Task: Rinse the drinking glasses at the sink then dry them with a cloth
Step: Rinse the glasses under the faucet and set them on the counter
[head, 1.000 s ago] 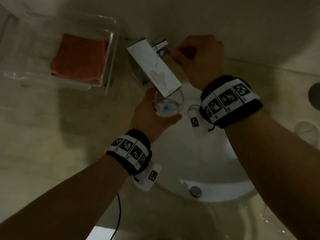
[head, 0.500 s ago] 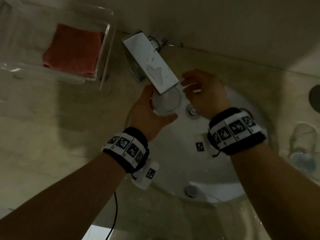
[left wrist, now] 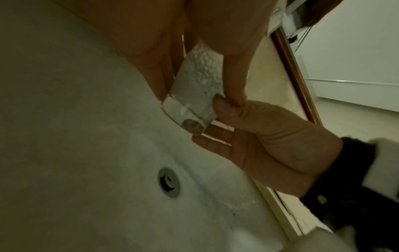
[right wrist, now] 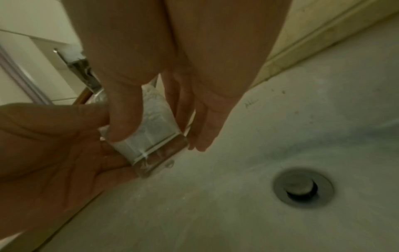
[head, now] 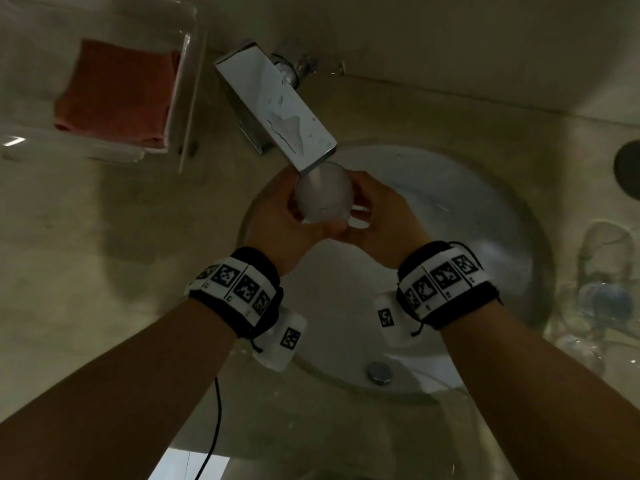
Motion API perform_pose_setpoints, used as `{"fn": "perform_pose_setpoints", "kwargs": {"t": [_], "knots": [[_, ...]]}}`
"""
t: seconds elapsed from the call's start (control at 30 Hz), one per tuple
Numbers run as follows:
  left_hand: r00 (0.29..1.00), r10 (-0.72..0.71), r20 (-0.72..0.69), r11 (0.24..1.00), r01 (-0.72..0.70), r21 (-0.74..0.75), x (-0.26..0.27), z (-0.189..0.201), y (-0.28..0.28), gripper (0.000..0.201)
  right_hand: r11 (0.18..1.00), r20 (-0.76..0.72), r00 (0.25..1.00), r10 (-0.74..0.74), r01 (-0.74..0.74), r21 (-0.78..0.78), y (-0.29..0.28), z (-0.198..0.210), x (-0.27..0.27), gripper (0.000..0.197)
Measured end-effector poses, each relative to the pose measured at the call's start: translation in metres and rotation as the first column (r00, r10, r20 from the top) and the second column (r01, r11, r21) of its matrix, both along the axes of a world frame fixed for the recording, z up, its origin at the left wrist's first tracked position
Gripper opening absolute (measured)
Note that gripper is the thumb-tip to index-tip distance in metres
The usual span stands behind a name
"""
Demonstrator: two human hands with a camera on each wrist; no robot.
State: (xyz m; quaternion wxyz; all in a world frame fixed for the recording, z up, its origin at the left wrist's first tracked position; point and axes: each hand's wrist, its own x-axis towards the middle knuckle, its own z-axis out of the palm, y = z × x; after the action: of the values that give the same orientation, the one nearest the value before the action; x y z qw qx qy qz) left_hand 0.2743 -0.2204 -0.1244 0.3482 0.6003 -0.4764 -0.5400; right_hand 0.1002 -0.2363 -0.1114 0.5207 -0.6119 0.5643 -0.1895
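Note:
A clear drinking glass [head: 322, 197] sits tilted under the faucet spout [head: 277, 109], and water runs into it, white and frothy. My left hand [head: 277, 216] grips the glass from the left. My right hand [head: 375, 211] holds it from the right, thumb on the wall and fingers along the far side. In the left wrist view the glass [left wrist: 198, 85] is pinched between my left hand's fingers, with the right hand [left wrist: 259, 136] under its base. The right wrist view shows the glass [right wrist: 151, 134] between my right thumb and fingers, resting on the left hand [right wrist: 54, 145]. A red cloth [head: 117, 95] lies folded at the back left.
The cloth lies in a clear tray [head: 188, 98] on the counter. Another glass [head: 602, 271] stands on the counter right of the white basin [head: 467, 220]. The drain [right wrist: 302, 187] is below the hands. A dark cable [head: 216, 427] hangs at the front edge.
My right hand left the faucet handle and came down onto the glass beside the left hand. Water now pours from the spout into the glass.

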Motion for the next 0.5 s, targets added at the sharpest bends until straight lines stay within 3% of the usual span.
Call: {"fn": "perform_pose_setpoints", "kwargs": {"t": [0.13, 0.2, 0.33, 0.5], "knots": [[0.988, -0.045, 0.148, 0.988, 0.022, 0.151, 0.001, -0.01, -0.004, 0.067, 0.983, -0.072, 0.997, -0.03, 0.042, 0.181, 0.001, -0.009, 0.0, 0.056], [0.974, -0.099, 0.203, 0.961, 0.041, 0.272, -0.001, -0.011, -0.003, 0.074, 0.954, -0.087, 0.995, -0.053, 0.077, 0.29, 0.003, -0.018, -0.001, 0.059], [0.983, -0.125, 0.132, 0.891, 0.053, 0.451, -0.005, -0.015, 0.0, 0.083, 0.922, -0.083, 0.994, -0.072, 0.098, 0.375, 0.008, -0.028, -0.003, 0.072], [0.996, -0.011, 0.09, 0.877, -0.033, 0.48, -0.008, -0.013, -0.004, 0.074, 0.931, -0.112, 0.991, -0.068, 0.103, 0.35, 0.001, -0.027, 0.004, 0.07]]}}
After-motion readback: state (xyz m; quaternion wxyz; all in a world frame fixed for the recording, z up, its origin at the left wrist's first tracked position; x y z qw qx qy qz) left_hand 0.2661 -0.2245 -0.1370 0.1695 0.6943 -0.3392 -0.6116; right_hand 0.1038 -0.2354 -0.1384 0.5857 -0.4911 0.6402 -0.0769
